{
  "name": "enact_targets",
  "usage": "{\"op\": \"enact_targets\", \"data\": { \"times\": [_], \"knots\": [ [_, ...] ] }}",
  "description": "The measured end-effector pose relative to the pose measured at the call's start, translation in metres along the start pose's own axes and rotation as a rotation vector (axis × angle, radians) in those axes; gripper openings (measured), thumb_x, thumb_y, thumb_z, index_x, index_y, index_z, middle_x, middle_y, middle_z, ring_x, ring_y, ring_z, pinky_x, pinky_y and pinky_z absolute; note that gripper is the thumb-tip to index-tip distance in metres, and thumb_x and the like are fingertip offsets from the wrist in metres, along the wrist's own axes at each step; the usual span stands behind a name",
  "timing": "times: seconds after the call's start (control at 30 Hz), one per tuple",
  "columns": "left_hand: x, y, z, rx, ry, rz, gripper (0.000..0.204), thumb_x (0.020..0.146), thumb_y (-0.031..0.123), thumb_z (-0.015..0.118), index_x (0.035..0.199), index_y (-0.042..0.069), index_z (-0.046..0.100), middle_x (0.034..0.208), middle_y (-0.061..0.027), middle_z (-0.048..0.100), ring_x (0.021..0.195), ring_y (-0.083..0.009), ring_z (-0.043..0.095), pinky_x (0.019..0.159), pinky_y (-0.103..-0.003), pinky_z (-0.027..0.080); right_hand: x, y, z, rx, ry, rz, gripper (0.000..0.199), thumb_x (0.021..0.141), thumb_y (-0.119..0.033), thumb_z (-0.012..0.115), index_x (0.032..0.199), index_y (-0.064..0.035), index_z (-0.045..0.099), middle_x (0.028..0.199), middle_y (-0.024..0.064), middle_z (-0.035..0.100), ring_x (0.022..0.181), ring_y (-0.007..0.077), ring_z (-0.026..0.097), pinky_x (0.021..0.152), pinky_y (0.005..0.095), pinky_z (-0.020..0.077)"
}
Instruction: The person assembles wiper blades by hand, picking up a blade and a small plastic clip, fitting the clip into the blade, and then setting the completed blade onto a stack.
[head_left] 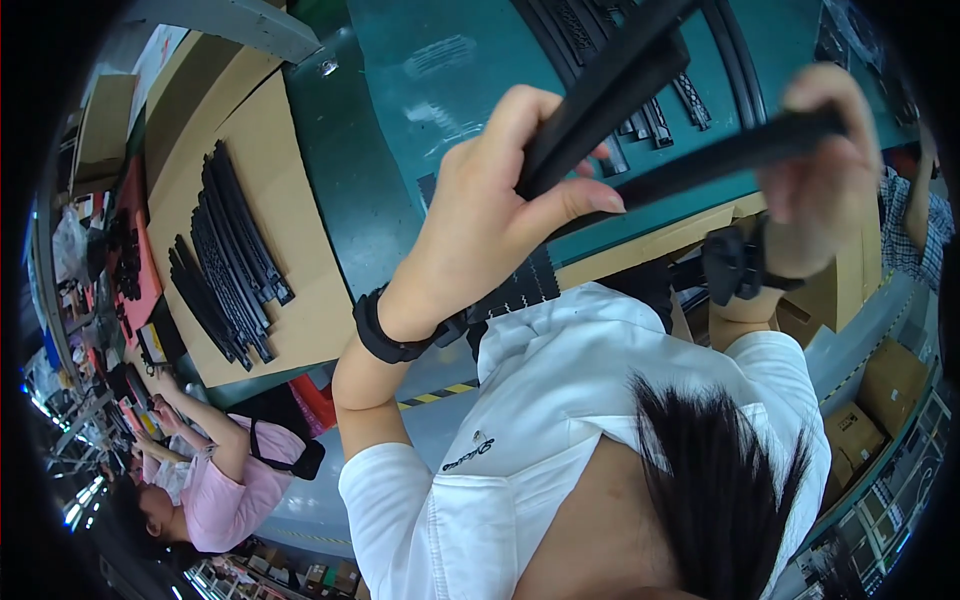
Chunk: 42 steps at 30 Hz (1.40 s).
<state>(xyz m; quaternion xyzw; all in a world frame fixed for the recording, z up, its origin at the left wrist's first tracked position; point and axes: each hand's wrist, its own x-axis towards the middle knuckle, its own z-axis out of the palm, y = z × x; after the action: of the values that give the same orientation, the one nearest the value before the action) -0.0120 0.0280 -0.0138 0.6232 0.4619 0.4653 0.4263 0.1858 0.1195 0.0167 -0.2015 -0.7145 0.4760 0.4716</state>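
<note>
In my left hand (480, 200) is a long black plastic strip (610, 95), gripped between thumb and fingers and slanting up to the right. A second black strip (730, 160) runs from under my left thumb to my right hand (825, 170). The right fingers are curled round its outer end; that hand is smeared by motion. Behind my hands, more black strips (735, 60) lie on the green table mat (420, 60), some with a patterned surface. Part of this row is hidden by the strip in my left hand.
At the left, a row of black strips (225, 250) lies on a cardboard sheet (290, 200). A metal post (265, 30) stands at the far left of the table. A co-worker in pink (235, 490) works at the left. Cardboard boxes (870, 410) stand at the right.
</note>
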Motion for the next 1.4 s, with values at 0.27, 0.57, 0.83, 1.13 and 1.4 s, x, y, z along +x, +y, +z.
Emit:
{"op": "enact_targets", "data": {
  "times": [0.27, 0.57, 0.83, 1.13, 1.4],
  "knots": [
    [-0.008, -0.014, 0.014, -0.403, -0.047, -0.382, 0.035, 0.079, 0.017, 0.054, 0.104, 0.000, 0.036, 0.077, -0.0075, 0.050, 0.062, -0.0132, 0.050, 0.057, -0.024, 0.043, -0.014, 0.040, 0.050, 0.286, -0.148, 0.485, 0.022, 0.082, -0.018, 0.046, 0.092, 0.0017, 0.043, 0.061, 0.0021, 0.050, 0.036, 0.0051, 0.041, 0.033, 0.0154, 0.0319],
    [-0.011, -0.019, 0.014, -0.593, 0.029, -0.613, 0.029, 0.075, 0.016, 0.058, 0.092, -0.001, 0.041, 0.066, -0.0031, 0.046, 0.048, -0.0076, 0.046, 0.046, -0.021, 0.041, -0.013, 0.068, 0.030, -0.097, -0.166, 0.451, 0.041, 0.076, -0.014, 0.055, 0.110, -0.0019, 0.035, 0.082, 0.0074, 0.052, 0.064, 0.0119, 0.051, 0.054, 0.0204, 0.0413],
    [-0.019, -0.032, 0.002, -0.748, 0.184, -0.659, 0.023, 0.073, 0.009, 0.058, 0.090, 0.000, 0.045, 0.063, -0.0018, 0.045, 0.049, -0.0076, 0.044, 0.045, -0.021, 0.037, -0.036, 0.127, -0.017, -1.189, -0.318, 0.223, 0.052, 0.071, -0.016, 0.060, 0.114, -0.0019, 0.035, 0.088, 0.0131, 0.052, 0.073, 0.0173, 0.054, 0.064, 0.0259, 0.0433],
    [-0.022, -0.035, -0.017, -0.729, 0.292, -0.554, 0.017, 0.073, 0.007, 0.056, 0.086, 0.001, 0.046, 0.061, -0.0019, 0.047, 0.048, -0.0092, 0.044, 0.046, -0.022, 0.036, -0.035, 0.042, -0.083, -0.509, 0.217, 0.537, 0.023, 0.078, -0.011, 0.053, 0.099, -0.0008, 0.054, 0.077, 0.0051, 0.058, 0.060, 0.0063, 0.051, 0.056, 0.0169, 0.0408],
    [-0.016, -0.039, -0.021, -0.890, 0.197, -0.537, 0.018, 0.076, 0.013, 0.056, 0.085, 0.000, 0.048, 0.072, -0.0096, 0.054, 0.059, -0.0169, 0.054, 0.055, -0.027, 0.045, -0.022, 0.030, -0.101, 0.533, -0.006, 0.079, 0.022, 0.081, -0.023, 0.051, 0.088, -0.0018, 0.049, 0.074, 0.0015, 0.046, 0.053, 0.0062, 0.038, 0.048, 0.0164, 0.0305]
  ]
}}
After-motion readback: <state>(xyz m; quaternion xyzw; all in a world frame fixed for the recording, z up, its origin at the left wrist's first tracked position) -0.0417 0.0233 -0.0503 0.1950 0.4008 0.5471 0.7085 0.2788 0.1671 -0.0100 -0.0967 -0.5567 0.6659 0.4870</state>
